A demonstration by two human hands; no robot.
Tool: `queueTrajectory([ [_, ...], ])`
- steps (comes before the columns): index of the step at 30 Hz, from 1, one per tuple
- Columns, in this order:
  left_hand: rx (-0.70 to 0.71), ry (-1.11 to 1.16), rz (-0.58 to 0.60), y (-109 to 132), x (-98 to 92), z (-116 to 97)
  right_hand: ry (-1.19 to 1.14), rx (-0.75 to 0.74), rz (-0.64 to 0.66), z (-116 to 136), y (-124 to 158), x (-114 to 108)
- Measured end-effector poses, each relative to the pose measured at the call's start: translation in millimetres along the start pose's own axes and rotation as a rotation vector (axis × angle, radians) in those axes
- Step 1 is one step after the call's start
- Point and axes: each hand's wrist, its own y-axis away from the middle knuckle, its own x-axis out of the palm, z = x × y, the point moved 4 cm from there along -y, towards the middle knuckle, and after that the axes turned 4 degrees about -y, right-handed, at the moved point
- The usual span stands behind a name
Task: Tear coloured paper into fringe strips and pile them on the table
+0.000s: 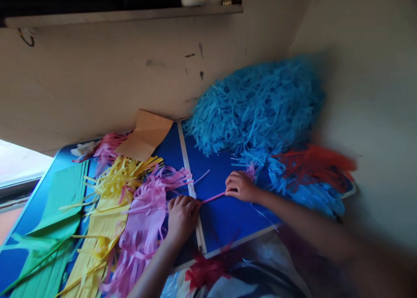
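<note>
A thin pink paper strip (213, 197) is stretched between my two hands over a blue board (224, 215). My left hand (181, 215) is closed on its left end, beside a heap of pink fringed paper (146, 215). My right hand (239, 186) pinches the strip's right end, close to the blue and red fringes.
A big pile of light blue paper fringe (257, 102) lies at the back against the wall. Red fringe (312, 163) lies to the right, yellow fringe (117, 180) and green paper (61, 202) to the left. A brown card (146, 133) leans at the back. More red fringe (205, 272) lies near me.
</note>
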Motion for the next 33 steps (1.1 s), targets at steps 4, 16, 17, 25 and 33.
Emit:
queueTrajectory([
  [4, -0.057, 0.006, 0.010, -2.3, 2.5, -0.5, -0.001, 0.053, 0.042, 2.4, 0.0, -3.6],
  [16, 0.234, -0.162, 0.056, -13.6, -3.5, -29.8, 0.120, 0.239, 0.254, 0.5, -20.2, -3.8],
  [17, 0.285, -0.180, 0.048, -13.0, -2.6, -31.9, 0.138, 0.234, 0.264, 2.6, -21.3, -5.4],
  [25, 0.313, -0.140, 0.017, -17.4, 0.8, -36.4, 0.365, -0.230, 0.326, 51.2, -24.5, 15.9],
  [33, 0.290, -0.169, -0.168, -20.3, 5.7, -40.6, 0.394, -0.251, 0.291, 53.8, -41.6, 26.6],
])
